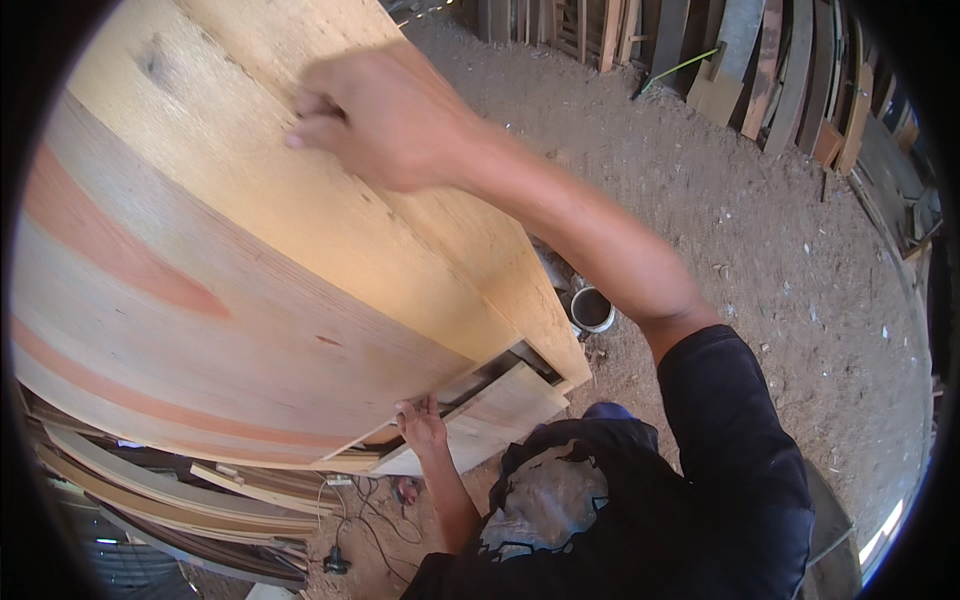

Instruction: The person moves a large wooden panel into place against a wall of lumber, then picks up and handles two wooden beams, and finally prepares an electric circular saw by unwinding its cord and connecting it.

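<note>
One pale board (pixel 510 412) slants up rightward from the nearer left hand (pixel 423 427) as the right hand (pixel 385 122) curls over the wooden panel (pixel 270 250), both grips unclear.

I am remotely watching a smooth wooden panel (pixel 270 270) gleaming faintly, rough dirt ground (pixel 780 240) and a matt cloth shirt (pixel 745 460).
</note>
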A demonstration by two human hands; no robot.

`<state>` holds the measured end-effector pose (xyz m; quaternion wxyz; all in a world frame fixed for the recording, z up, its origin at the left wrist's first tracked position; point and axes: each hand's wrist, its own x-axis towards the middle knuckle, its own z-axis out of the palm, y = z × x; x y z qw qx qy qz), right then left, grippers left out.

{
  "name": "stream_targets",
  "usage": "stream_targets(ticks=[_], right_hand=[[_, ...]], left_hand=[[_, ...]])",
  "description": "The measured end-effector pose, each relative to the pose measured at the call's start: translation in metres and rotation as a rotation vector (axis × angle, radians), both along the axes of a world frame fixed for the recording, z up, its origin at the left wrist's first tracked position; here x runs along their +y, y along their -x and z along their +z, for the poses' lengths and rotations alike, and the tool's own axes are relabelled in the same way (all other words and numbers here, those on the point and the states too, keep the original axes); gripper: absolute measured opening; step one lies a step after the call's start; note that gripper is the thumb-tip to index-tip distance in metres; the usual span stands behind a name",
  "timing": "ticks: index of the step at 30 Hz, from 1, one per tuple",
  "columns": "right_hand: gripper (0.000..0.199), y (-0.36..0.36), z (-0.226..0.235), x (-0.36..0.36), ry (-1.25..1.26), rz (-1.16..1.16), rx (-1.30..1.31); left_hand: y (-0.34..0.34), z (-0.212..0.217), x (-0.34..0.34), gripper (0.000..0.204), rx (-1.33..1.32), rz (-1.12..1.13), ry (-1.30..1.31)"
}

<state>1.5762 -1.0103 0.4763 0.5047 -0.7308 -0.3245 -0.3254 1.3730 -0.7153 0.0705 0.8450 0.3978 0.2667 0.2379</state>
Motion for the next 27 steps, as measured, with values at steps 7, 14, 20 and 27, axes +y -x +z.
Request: stream_targets(ticks=[7, 14, 20, 27], right_hand=[[0.023, 0.035, -0.122, -0.018, 0.069, 0.161, 0.310], [0.018, 0.052, -0.114, -0.007, 0.009, 0.061, 0.071], [0.018, 0.044, -0.074, -0.013, -0.024, 0.005, 0.126], [0.047, 0.029, -0.017, 0.026, -0.211, -0.145, -0.247]], left_hand=[[-0.011, 0.003, -0.009, 0.039, -0.012, -0.015, 0.040], [0.007, 0.008, 0.009, 0.016, -0.163, -0.093, -0.141], [-0.008, -0.012, -0.023, 0.032, -0.032, -0.079, -0.036], [-0.027, -0.151, 0.064, 0.015, 0.013, -0.051, -0.314]])
